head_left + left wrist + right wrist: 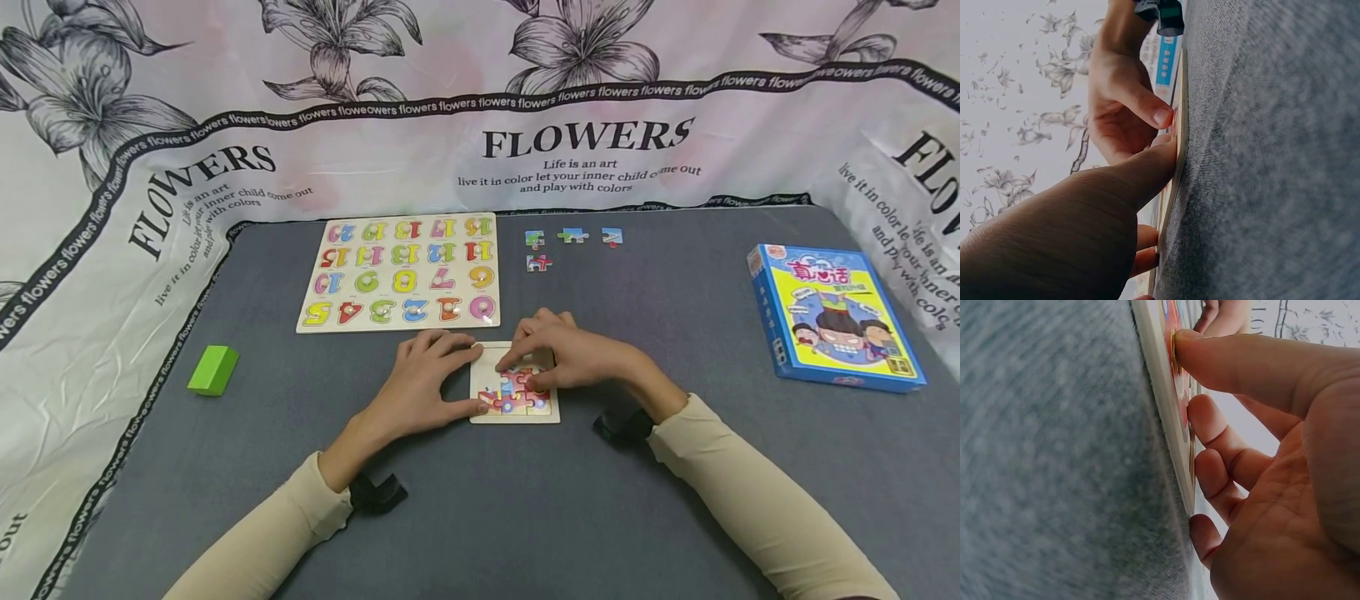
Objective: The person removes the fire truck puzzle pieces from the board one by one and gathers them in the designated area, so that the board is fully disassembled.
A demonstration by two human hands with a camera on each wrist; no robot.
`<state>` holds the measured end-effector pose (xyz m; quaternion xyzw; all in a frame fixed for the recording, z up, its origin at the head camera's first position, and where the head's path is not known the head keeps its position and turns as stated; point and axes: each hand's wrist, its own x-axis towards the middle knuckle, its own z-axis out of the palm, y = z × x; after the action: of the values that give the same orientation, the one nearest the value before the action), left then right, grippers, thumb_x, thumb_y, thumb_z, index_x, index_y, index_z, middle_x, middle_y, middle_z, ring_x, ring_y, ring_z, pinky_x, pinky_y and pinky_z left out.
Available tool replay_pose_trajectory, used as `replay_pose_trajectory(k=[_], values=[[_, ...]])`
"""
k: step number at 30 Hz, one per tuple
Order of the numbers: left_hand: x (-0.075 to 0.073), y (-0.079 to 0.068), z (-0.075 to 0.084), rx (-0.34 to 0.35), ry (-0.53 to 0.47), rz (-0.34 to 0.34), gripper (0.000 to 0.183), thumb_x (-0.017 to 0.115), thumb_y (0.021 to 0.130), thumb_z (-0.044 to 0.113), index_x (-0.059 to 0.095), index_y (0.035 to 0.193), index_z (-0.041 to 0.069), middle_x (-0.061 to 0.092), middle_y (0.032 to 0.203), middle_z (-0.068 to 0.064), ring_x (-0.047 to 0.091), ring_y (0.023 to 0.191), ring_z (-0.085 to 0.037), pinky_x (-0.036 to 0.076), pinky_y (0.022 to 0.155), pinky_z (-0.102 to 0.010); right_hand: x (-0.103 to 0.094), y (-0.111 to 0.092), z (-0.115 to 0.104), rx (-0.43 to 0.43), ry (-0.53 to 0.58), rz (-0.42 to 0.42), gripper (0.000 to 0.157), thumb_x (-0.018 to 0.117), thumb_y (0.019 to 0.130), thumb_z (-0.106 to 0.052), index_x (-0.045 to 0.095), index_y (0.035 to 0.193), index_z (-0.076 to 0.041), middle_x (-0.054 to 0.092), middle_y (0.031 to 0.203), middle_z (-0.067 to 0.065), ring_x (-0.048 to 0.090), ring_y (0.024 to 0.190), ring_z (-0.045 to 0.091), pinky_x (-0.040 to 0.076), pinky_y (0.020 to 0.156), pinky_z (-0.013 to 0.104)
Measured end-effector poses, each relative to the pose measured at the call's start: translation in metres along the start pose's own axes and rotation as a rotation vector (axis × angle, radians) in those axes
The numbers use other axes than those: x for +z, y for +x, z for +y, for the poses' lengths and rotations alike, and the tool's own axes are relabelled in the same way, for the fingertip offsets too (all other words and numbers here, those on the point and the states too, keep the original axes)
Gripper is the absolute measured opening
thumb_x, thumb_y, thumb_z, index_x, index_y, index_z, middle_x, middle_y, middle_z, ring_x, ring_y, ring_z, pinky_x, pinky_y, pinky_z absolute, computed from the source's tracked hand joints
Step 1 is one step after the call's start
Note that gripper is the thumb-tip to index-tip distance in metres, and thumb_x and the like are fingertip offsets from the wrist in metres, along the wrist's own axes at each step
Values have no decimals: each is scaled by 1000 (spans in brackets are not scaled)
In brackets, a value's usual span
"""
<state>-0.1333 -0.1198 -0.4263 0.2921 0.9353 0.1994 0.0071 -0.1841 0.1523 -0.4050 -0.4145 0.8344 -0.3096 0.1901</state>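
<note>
A small wooden jigsaw board (516,419) lies flat on the grey cloth, with red, blue and pink pieces (517,392) fitted in its lower part. My left hand (431,379) holds the board at its left side, thumb at the lower corner and fingertips at the upper edge. Over the board's right side, my right hand (573,354) has its thumb and index finger at a jigsaw piece (1174,353). In the right wrist view that piece's edge stands slightly raised under the thumb (1235,359). The right hand hides part of the board.
Several loose jigsaw pieces (573,236) lie beyond the board. Left of them is a number puzzle board (397,327). A green block (213,370) sits at the left, and a blue and yellow box (843,317) at the right. A flower-printed sheet (375,167) borders the cloth.
</note>
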Motion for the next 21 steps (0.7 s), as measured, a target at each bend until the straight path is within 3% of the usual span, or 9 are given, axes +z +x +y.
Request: replay_pose_trajectory(k=[21], values=[[2, 0, 0, -4, -3, -2, 75, 78, 83, 57, 59, 145, 20, 53, 149, -1, 39, 140, -26, 29, 110, -57, -1, 0, 2, -13, 13, 5, 39, 79, 86, -13, 74, 120, -32, 63, 105, -9, 37, 91, 19, 20, 82, 41]])
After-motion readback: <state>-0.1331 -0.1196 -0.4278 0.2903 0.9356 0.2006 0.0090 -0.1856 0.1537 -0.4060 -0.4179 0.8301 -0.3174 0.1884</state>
